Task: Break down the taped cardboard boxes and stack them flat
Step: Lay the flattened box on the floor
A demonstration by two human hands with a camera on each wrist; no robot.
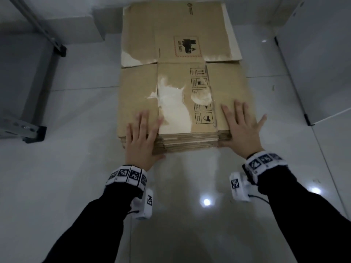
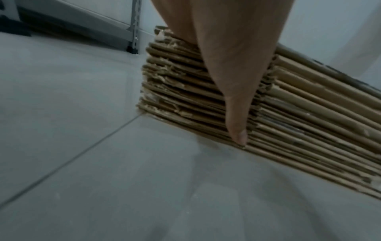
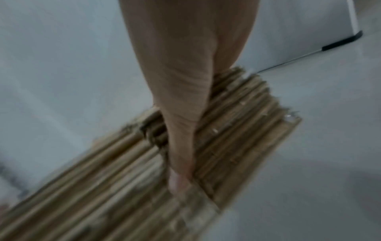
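With the left hand [image 1: 141, 138] and right hand [image 1: 242, 128] spread flat on the near edge of the flattened stack of boxes [image 1: 182, 95] on the floor [image 1: 76, 168], uneven pressing could, seemingly, skew its ragged layers sideways.

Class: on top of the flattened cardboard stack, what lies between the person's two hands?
In the head view, between left hand and right hand: only the stack top panel, torn white, with printed handling symbols.

The stack of flattened boxes [image 1: 182, 103] is matt brown corrugated cardboard, its top sheet torn to whitish paper in patches, its layered edges [image 2: 299, 114] frayed and rough. The floor [image 1: 190, 205] is glossy pale tile. The rack legs [image 1: 34, 21] look like dull grey metal.
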